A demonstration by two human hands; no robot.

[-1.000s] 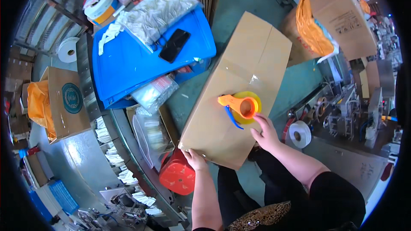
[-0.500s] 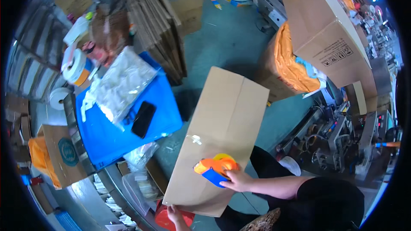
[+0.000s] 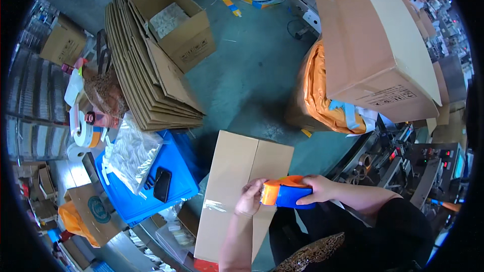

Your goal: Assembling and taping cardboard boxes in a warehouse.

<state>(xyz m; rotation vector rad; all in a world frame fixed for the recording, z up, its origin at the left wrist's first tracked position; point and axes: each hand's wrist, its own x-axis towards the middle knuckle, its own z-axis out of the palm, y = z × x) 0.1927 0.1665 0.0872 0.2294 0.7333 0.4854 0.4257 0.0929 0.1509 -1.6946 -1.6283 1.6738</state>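
Note:
A closed brown cardboard box (image 3: 229, 163) lies lengthwise before me, with a shiny strip of clear tape (image 3: 216, 205) on its left edge. Above its right side, my right hand (image 3: 320, 190) is closed around an orange and blue tape dispenser (image 3: 290, 195). At the dispenser's left end is my left hand (image 3: 248, 199), its fingers bent and pressed against the front edge. Whether they pinch a loose end of tape cannot be made out. Part of something red (image 3: 205, 265) shows beneath the near end of the box.
To the left, a blue plastic bin (image 3: 176, 171) bears a phone (image 3: 162, 184) and a clear bag (image 3: 133, 156). Behind it lean several flattened cartons (image 3: 146, 70) and an open carton (image 3: 194, 43). A large box (image 3: 373, 45) and machinery (image 3: 398, 163) stand on the right.
My left hand has left the box's near corner and come up to the dispenser's front. The dispenser has turned and moved right in my right hand. The view has shifted.

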